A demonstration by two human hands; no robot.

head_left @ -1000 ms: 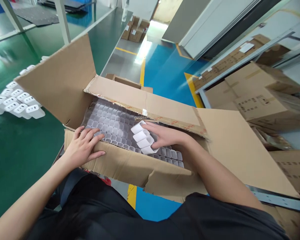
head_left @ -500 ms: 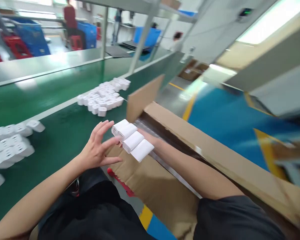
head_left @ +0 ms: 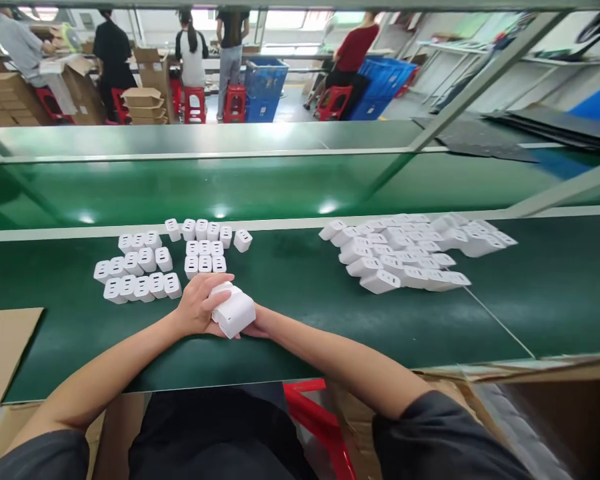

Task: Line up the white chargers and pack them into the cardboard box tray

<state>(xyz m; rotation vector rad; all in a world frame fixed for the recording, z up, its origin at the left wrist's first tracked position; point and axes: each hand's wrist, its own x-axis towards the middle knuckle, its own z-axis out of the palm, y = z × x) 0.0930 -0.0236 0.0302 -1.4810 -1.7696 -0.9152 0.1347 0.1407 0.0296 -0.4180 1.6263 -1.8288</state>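
A green workbench (head_left: 280,273) spreads before me, bearing a broad cluster of slotted white blocks (head_left: 404,240) to my right and smaller rows (head_left: 147,260) to my left. My left hand (head_left: 199,303) curls around, and my right hand (head_left: 261,320), mostly hidden, its closure unclear, sits behind the held white blocks (head_left: 237,313), near the front edge.

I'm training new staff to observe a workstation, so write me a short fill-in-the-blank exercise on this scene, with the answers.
1. The left hand and right hand hold white pieces above a bench whose top is coloured ____.
2. The flat cardboard on the bench lies at the picture's ____ edge.
3. The large bins in the background are coloured ____.
4. A background person in a red top sits on a red ____.

Missing words: green; left; blue; stool.
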